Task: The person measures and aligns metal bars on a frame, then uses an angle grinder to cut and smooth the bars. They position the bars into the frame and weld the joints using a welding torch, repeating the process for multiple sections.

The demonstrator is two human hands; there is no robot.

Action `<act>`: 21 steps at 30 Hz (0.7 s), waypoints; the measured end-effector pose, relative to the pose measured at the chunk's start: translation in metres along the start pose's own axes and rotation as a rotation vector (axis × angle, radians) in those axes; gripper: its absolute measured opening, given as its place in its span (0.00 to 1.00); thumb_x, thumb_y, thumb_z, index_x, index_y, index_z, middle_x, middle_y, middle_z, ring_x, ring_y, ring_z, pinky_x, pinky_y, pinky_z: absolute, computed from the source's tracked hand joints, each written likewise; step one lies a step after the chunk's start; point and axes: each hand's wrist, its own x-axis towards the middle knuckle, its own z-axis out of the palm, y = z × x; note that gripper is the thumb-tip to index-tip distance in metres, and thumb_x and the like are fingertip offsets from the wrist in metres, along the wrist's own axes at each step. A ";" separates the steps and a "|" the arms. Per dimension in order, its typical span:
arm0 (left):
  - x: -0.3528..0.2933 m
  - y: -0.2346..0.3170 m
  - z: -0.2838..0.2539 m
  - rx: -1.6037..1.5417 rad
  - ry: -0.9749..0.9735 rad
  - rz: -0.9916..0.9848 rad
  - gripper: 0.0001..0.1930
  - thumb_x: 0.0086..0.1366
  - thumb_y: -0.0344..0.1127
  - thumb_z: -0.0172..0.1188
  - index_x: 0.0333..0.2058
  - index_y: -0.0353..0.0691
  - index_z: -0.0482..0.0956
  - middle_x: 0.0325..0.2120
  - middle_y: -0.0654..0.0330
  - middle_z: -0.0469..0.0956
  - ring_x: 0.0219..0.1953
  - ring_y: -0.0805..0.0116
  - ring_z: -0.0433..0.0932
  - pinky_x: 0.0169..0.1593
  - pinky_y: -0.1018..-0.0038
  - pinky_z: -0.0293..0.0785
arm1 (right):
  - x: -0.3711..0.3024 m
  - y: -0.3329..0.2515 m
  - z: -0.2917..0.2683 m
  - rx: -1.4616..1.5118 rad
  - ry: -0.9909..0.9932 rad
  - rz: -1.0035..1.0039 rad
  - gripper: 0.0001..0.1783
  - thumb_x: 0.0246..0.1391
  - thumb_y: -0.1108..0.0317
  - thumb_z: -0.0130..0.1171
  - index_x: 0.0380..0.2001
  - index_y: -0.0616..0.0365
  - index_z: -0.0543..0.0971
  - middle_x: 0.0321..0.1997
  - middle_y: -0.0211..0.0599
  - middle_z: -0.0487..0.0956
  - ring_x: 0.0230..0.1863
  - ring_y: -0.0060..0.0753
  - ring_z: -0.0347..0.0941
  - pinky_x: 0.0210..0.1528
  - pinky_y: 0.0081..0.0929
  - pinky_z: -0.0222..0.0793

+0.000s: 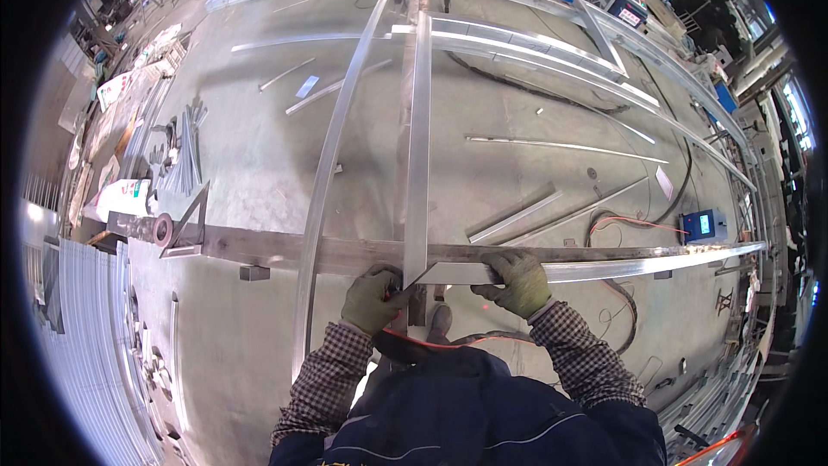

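Note:
Two silver rectangular metal tubes meet in front of me: a lengthwise tube (417,147) and a crosswise tube (621,269) whose end is cut at a slant. My right hand (520,285), in a greenish work glove, is closed around the crosswise tube a short way from that end. Beside the joint, my left hand (373,300) in a matching glove has its fingers curled; a dark thing partly shows at them, too hidden to name. Both tubes rest over a dark steel beam (259,243).
Another long silver tube (332,147) slants past on the left. A triangular steel bracket (191,229) and a tape-like roll (162,229) sit on the beam's left end. A blue machine with a lit screen (700,225) stands right. Cables and loose metal strips (565,150) lie on the floor.

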 end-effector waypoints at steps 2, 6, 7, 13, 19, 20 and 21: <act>0.001 -0.001 0.001 -0.018 0.008 0.005 0.16 0.63 0.44 0.77 0.33 0.37 0.85 0.33 0.54 0.83 0.30 0.56 0.81 0.36 0.62 0.76 | -0.001 0.001 0.002 -0.059 0.043 -0.035 0.36 0.42 0.51 0.85 0.53 0.55 0.86 0.43 0.44 0.88 0.46 0.53 0.86 0.52 0.50 0.81; 0.001 0.000 0.002 -0.009 -0.005 -0.004 0.16 0.63 0.44 0.77 0.32 0.36 0.85 0.34 0.52 0.83 0.30 0.53 0.81 0.36 0.60 0.77 | -0.004 0.004 0.005 -0.075 0.025 -0.020 0.36 0.42 0.51 0.85 0.53 0.54 0.86 0.45 0.44 0.89 0.48 0.54 0.86 0.53 0.49 0.81; 0.001 0.001 0.001 0.024 -0.016 -0.020 0.16 0.63 0.44 0.77 0.33 0.37 0.85 0.34 0.51 0.83 0.30 0.52 0.82 0.37 0.60 0.77 | -0.004 0.005 0.006 -0.063 0.025 -0.019 0.36 0.42 0.51 0.85 0.54 0.54 0.86 0.44 0.44 0.88 0.48 0.53 0.86 0.53 0.49 0.81; 0.003 0.011 0.000 0.066 -0.018 -0.070 0.17 0.63 0.47 0.76 0.35 0.37 0.86 0.35 0.49 0.84 0.34 0.48 0.84 0.39 0.56 0.79 | -0.004 0.005 0.000 0.000 -0.129 0.092 0.34 0.51 0.47 0.79 0.55 0.56 0.84 0.49 0.51 0.87 0.54 0.59 0.84 0.61 0.54 0.78; 0.000 0.009 0.004 0.065 -0.029 -0.114 0.16 0.64 0.45 0.76 0.36 0.37 0.86 0.34 0.50 0.83 0.35 0.48 0.83 0.40 0.57 0.79 | -0.002 0.004 0.001 0.020 -0.013 0.017 0.34 0.43 0.56 0.85 0.53 0.57 0.85 0.36 0.42 0.86 0.37 0.48 0.84 0.44 0.45 0.80; 0.001 0.007 0.004 0.068 -0.041 -0.128 0.16 0.63 0.44 0.76 0.38 0.37 0.87 0.35 0.50 0.84 0.36 0.48 0.84 0.41 0.58 0.79 | -0.003 0.004 0.002 0.004 -0.011 0.012 0.34 0.43 0.55 0.84 0.53 0.57 0.85 0.36 0.41 0.86 0.38 0.49 0.84 0.46 0.46 0.79; 0.002 0.006 0.003 0.072 -0.045 -0.130 0.15 0.62 0.43 0.75 0.39 0.37 0.87 0.35 0.49 0.84 0.37 0.49 0.84 0.43 0.59 0.79 | -0.002 0.004 0.002 0.006 0.008 -0.002 0.34 0.43 0.54 0.84 0.53 0.57 0.85 0.36 0.41 0.86 0.39 0.50 0.84 0.47 0.47 0.79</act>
